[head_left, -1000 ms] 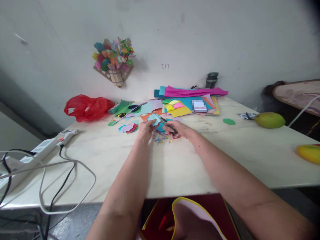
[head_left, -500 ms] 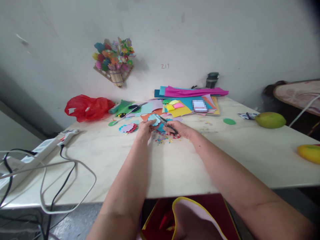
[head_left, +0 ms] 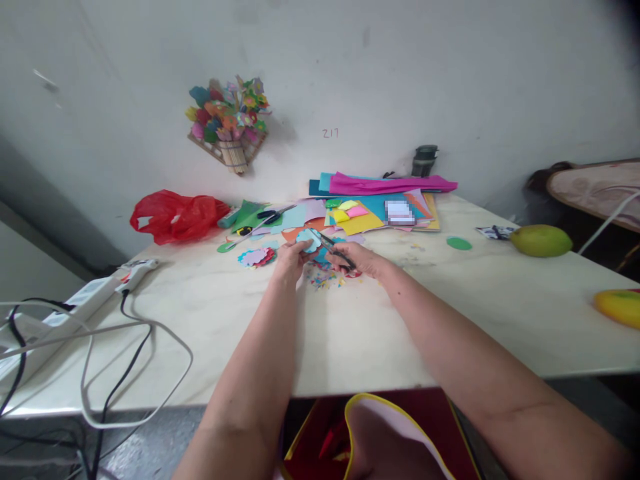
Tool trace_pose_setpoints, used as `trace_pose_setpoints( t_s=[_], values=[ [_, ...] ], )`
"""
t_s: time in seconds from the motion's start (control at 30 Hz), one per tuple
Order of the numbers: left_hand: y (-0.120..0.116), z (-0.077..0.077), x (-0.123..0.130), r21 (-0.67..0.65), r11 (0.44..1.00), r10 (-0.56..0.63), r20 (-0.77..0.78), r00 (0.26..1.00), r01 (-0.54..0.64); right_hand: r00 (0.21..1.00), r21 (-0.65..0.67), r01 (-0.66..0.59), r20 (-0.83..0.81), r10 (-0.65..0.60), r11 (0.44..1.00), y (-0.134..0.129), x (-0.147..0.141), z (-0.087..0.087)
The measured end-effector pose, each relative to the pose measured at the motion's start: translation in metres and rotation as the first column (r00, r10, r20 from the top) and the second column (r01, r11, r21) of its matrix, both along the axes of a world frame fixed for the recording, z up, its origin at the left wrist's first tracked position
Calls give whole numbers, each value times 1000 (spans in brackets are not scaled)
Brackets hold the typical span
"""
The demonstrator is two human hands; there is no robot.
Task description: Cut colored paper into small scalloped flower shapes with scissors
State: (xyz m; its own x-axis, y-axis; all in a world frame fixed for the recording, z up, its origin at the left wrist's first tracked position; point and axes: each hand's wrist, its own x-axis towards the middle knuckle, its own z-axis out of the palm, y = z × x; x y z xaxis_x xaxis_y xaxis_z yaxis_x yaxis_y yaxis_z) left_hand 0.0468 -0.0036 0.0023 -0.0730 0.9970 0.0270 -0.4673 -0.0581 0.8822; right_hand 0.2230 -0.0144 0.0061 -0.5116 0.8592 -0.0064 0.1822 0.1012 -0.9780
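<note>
My left hand [head_left: 294, 256] pinches a light blue paper piece [head_left: 307, 240] with a scalloped edge. In my right hand [head_left: 361, 258] is a pair of scissors [head_left: 327, 244] with dark handles, its blades at the right edge of that paper. Small coloured paper scraps [head_left: 325, 275] lie on the table below both hands. Left of my left hand rests a stack of scalloped paper pieces [head_left: 256, 257], with a lilac one on top. Coloured paper sheets [head_left: 295, 215] are spread behind my hands, and a second pair of scissors [head_left: 270, 215] lies on them.
A red plastic bag [head_left: 175, 217] sits at the back left. A power strip [head_left: 85, 303] and loose cables [head_left: 150, 327] occupy the left side. On the right are a green disc [head_left: 459, 243], a green mango [head_left: 541, 241] and a yellow fruit [head_left: 620, 307]. An open bag [head_left: 390, 433] is below the table edge.
</note>
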Motion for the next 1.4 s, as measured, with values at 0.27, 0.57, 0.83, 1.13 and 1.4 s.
trace_pose_setpoints(
  t_s=[0.27, 0.57, 0.83, 1.13, 1.4],
  values=[
    [1, -2, 2, 0, 1000, 20, 25, 999, -20, 999, 16, 35, -13, -35, 999, -2, -1, 2],
    [1, -2, 3, -17, 1000, 23, 38, 999, -23, 999, 8, 24, -28, -24, 1000, -1, -2, 0],
    [0, 1, 5, -16, 1000, 17, 48, 999, -16, 999, 11, 40, -22, -40, 999, -1, -3, -2],
    [-1, 1, 5, 7, 1000, -15, 57, 998, 14, 996, 12, 63, -55, -63, 998, -3, -5, 0],
    [-4, 5, 9, -41, 999, -4, 81, 997, 7, 994, -10, 55, -91, -56, 998, -5, -4, 4]
  ],
)
